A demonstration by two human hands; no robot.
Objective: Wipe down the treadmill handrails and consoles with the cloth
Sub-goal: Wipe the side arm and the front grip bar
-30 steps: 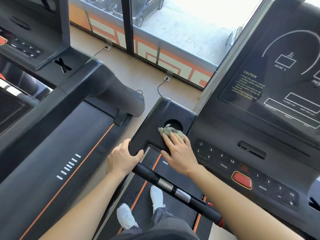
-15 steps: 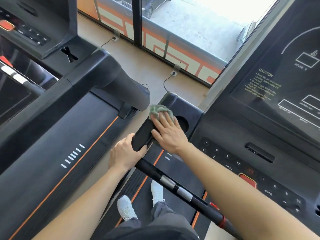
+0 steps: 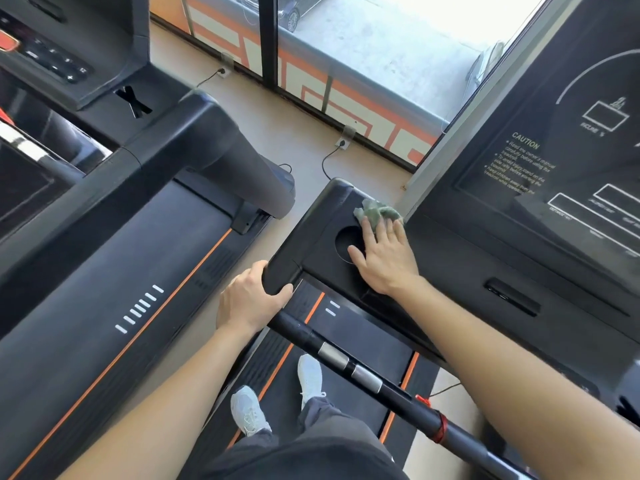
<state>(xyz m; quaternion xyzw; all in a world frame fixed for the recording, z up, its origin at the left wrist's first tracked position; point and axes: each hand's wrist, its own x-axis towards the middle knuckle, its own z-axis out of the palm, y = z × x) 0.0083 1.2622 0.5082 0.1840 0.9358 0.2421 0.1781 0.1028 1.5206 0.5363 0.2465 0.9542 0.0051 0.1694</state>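
Cloth (image 3: 375, 213): green, crumpled, on console (image 3: 311, 216) left wing, beyond cup recess (image 3: 344, 241). Handrail (image 3: 349, 363): black bar, two silver bands.

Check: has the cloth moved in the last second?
Yes. The cloth, pressed by the right hand, went from the near rim of the cup hole to its far side, next to the screen panel.

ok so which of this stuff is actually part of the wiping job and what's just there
In the job:
cloth, pressed under the right hand
cup-holder tray, gripped by the left hand
handrail
console

Just there:
floor cable
car outside
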